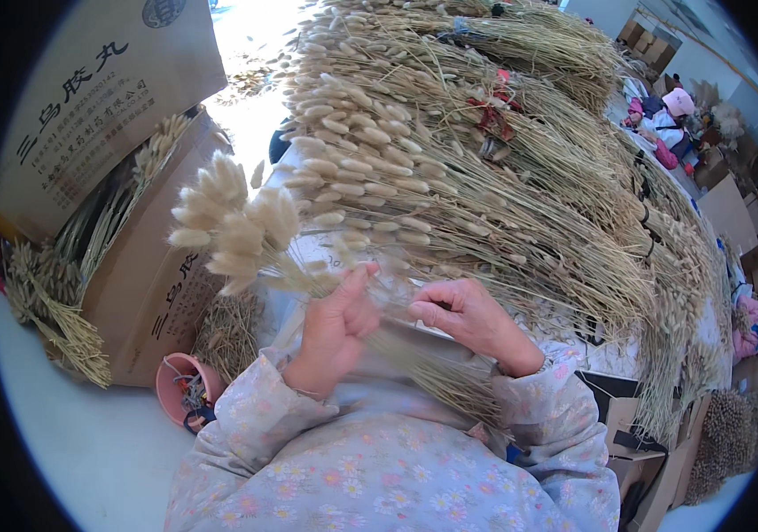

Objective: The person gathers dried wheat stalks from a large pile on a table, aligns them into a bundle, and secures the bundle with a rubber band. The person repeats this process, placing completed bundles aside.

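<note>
A small bunch of dried bunny-tail grass (235,223) is gripped in my left hand (335,330), closed round its stems. Its fluffy pale heads point up and left, while the thin stalks run down to the right across my lap. Beside it, to the right, my right hand (475,323) has thumb and fingers pinched together. Whatever those fingers hold, if anything, is too small or blurred to make out. Just beyond both hands, a large heap of dried bunny-tail grass (379,164) lies with heads to the left and stems to the right.
At left stands an open cardboard box (144,284) with dried stalks inside. A pink bucket (172,403) with tangled bits sits below it. Red ties (492,120) mark the heap. More cardboard (632,430) is at lower right, and a person in a pink cap (663,120) is farther back.
</note>
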Available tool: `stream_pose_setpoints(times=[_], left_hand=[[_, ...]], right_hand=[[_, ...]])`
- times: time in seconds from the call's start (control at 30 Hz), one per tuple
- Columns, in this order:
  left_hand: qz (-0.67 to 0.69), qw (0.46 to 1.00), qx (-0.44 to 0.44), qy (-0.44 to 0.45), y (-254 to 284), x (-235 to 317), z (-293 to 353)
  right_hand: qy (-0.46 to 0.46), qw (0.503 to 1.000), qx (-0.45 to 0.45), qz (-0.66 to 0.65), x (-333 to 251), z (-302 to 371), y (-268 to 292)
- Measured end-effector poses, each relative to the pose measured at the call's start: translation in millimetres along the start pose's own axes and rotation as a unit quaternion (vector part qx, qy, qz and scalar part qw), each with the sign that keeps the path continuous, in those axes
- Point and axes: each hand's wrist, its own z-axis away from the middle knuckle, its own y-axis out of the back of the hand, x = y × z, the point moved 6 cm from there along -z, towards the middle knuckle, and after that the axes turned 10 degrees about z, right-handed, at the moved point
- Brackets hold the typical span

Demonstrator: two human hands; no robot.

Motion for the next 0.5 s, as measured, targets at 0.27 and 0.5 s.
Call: stream_pose_setpoints(times=[0.27, 0.5], left_hand=[[0.018, 0.999, 0.009, -0.026, 18.8, 8.1, -11.7], [0.021, 0.998, 0.014, -0.050, 30.1, 15.2, -17.7]], right_hand=[[-0.072, 0.995, -0.061, 0.041, 36.8, 45.2, 22.1], [-0.189, 0.972, -0.065, 0.122, 85.9, 124.4, 52.9]])
